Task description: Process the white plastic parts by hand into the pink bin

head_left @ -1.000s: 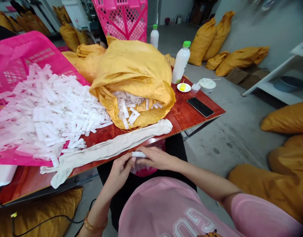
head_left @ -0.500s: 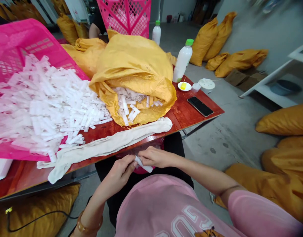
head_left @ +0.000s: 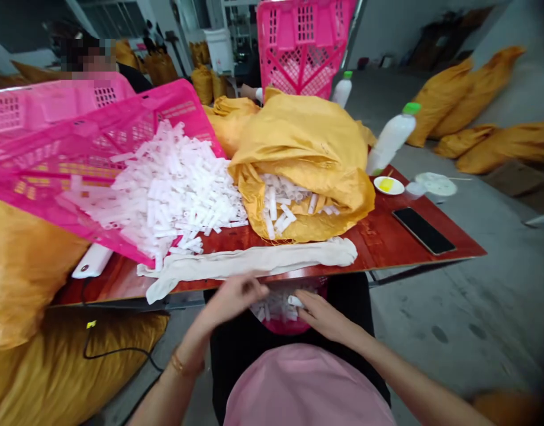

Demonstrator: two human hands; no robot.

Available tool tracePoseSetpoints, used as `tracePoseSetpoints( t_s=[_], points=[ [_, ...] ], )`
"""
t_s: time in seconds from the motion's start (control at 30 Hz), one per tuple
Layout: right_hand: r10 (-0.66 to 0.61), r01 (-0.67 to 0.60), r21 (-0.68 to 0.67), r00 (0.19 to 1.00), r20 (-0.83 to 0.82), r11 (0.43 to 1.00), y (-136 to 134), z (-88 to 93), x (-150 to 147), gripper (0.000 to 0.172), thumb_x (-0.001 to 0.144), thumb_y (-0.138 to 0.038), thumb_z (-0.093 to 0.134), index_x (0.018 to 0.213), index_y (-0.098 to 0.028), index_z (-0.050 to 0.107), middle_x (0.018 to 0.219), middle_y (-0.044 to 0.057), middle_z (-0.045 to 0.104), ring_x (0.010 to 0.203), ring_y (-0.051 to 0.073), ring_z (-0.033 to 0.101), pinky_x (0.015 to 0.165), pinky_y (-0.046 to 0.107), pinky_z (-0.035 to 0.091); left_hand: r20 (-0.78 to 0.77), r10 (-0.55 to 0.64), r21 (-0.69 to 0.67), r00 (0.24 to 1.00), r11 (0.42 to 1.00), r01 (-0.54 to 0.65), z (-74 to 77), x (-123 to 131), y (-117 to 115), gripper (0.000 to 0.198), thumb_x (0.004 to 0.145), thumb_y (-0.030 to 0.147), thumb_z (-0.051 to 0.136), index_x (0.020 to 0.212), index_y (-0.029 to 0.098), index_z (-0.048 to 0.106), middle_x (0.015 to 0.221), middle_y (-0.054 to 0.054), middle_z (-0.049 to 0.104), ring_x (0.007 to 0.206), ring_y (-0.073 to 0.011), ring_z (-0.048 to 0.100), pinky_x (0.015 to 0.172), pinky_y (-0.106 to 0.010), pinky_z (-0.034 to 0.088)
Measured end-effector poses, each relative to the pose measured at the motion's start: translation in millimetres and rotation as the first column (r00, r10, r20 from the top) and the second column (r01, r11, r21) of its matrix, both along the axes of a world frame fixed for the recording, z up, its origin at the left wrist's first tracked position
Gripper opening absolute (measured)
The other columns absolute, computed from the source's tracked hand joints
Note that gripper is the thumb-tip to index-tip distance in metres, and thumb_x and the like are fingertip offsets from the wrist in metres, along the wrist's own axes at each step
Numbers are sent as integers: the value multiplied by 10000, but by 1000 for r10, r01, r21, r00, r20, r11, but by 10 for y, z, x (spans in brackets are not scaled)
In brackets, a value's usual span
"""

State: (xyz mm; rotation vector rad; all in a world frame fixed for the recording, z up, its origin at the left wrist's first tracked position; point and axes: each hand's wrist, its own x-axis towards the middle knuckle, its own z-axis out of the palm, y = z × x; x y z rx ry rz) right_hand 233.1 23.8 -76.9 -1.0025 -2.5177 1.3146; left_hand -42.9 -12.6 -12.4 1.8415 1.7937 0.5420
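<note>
From here I see my left hand point(head_left: 234, 297) open above the lap, with the fingers a little curved, and it has hold of nothing. My right hand point(head_left: 325, 316) is low, and its fingertips point(head_left: 305, 302) touch a small white plastic tube point(head_left: 295, 301), but I cannot tell if they really grip it. Below the hands, a pink basket point(head_left: 289, 325) has only a small number of tubes. Much more is not yet handled: a big heap of tubes point(head_left: 174, 189) lies in the tilted pink crate point(head_left: 178, 109) on the counter point(head_left: 369, 234), and there are others inside the yellow sack point(head_left: 302, 136).
</note>
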Motion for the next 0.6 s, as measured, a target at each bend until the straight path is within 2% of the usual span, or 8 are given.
tracePoseSetpoints(
  t_s=[0.07,0.13,0.23,0.3,0.33,0.4,0.47,0.6],
  points=[
    [5,-16,87,993,118,996,96,-32,33,340,931,-252,599,1256,-154,585,1244,159,627,1152,303,589,999,440,447,-128,240,128,962,966,-224,100,-555,161,250,939,313,486,958,184,699,830,-72,688,797,-217,640,742,-314,495],
    [69,-81,72,985,157,994,243,80,49,442,901,-306,678,1311,-166,589,1300,161,627,1200,321,586,1018,441,452,-201,373,221,906,918,-330,155,-1042,295,216,890,245,475,920,167,674,841,-111,652,893,-294,624,804,-397,479],
    [130,-132,48,991,38,990,613,437,-43,243,1012,-353,537,1134,-187,666,1039,78,719,959,227,675,861,328,521,-242,407,282,880,898,-338,96,-1447,474,80,784,195,525,752,183,597,750,-99,575,890,-338,600,787,-424,456],
    [-9,23,285,999,-50,958,950,648,-195,234,1053,-266,441,1095,-173,651,1014,75,698,935,197,659,856,304,509,-240,381,297,893,904,-306,23,-1508,569,95,763,193,536,668,205,529,688,-75,529,844,-326,595,753,-403,448],
    [-91,100,449,995,-42,888,1127,709,-289,232,1046,-198,426,1141,-160,634,1076,101,676,998,208,640,893,320,497,-234,369,304,900,907,-292,-2,-1494,600,113,761,203,546,653,212,511,669,-65,515,822,-318,592,737,-391,445],
    [-140,50,666,987,83,744,1446,729,-486,274,1000,-76,431,1191,-148,614,1146,139,626,1061,231,600,912,351,485,-217,354,323,910,906,-275,-9,-1406,614,95,776,246,577,697,209,539,674,-53,526,798,-296,592,724,-370,448],
    [-97,-67,727,979,182,683,1676,653,-661,268,959,-28,470,1136,-148,632,1142,149,603,1071,245,578,918,374,481,-202,355,341,913,899,-274,34,-1261,552,128,817,326,603,824,199,598,712,-36,561,766,-255,595,716,-342,458],
    [-6,-89,707,991,130,701,1886,494,-766,168,944,-63,518,1024,-151,638,1086,143,612,1076,266,566,969,421,457,-63,358,383,932,871,-308,184,-864,271,260,885,445,609,971,200,610,733,15,572,663,-165,570,646,-267,444]
  ],
)
